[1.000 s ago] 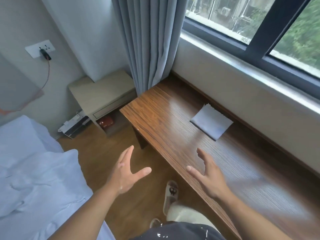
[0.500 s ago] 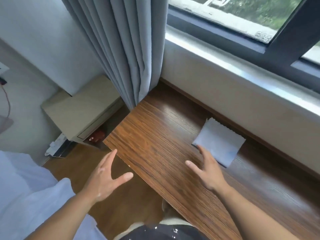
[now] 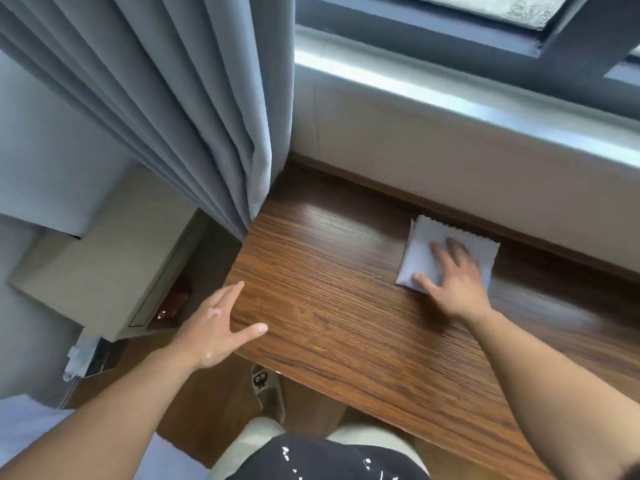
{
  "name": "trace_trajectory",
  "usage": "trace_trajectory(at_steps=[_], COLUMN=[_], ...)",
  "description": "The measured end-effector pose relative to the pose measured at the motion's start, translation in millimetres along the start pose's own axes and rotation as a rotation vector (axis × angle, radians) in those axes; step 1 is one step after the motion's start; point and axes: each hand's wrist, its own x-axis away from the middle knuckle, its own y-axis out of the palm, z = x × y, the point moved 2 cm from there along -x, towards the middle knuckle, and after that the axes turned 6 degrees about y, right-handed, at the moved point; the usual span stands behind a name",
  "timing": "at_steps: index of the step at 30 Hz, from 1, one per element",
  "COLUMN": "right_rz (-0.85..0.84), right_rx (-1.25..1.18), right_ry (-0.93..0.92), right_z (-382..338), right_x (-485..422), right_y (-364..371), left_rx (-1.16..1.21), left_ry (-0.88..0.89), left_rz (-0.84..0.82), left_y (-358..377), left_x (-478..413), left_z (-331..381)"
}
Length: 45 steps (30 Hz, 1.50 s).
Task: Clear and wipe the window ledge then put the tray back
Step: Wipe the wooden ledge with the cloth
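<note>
A long wooden window ledge point(image 3: 329, 299) runs under the window. A small pale grey cloth point(image 3: 422, 240) lies flat on it near the back wall. My right hand point(image 3: 453, 275) rests on the cloth with its fingers spread and straight, covering the cloth's lower right part. My left hand point(image 3: 214, 327) hovers open at the ledge's left end, fingers straight and thumb out, holding nothing. No tray is in view.
A grey curtain point(image 3: 194, 109) hangs down to the ledge's left back corner. A beige bedside cabinet point(image 3: 104, 265) stands left of the ledge, with white bedding point(image 3: 20, 427) at the lower left. A slipper point(image 3: 266, 386) lies on the floor below the ledge.
My right hand moved forward onto the cloth and now lies flat on it. My left hand came closer to the ledge's left end. The view tilted down toward the ledge.
</note>
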Motion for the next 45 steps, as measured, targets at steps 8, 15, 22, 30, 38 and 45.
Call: trace_trajectory(at_steps=[8, 15, 22, 30, 38, 45], right_rz=[0.003, -0.018, 0.154, 0.261, 0.415, 0.552], right_rx=[0.034, 0.064, 0.169, 0.168, 0.083, 0.023], right_ry=[0.220, 0.181, -0.064, -0.250, 0.088, 0.411], right_z=[-68.2, -164.2, -160.5, -126.2, -39.6, -15.4], right_x=[57.9, 144.2, 135.2, 87.1, -30.6, -44.5], right_y=[60.8, 125.3, 131.6, 134.9, 56.6, 45.0], left_rx=[-0.293, -0.367, -0.316, -0.345, -0.242, -0.275], left_ry=[0.295, 0.432, 0.510, 0.732, 0.765, 0.660], left_rz=[-0.120, -0.073, 0.098, 0.229, 0.304, 0.276], left_y=[-11.6, -17.0, -9.8, 8.3, 8.4, 2.5], left_x=[-20.7, -27.8, -46.8, -74.3, -92.7, -84.1], left_z=[-41.5, -52.5, -36.3, -6.9, 26.6, -19.1])
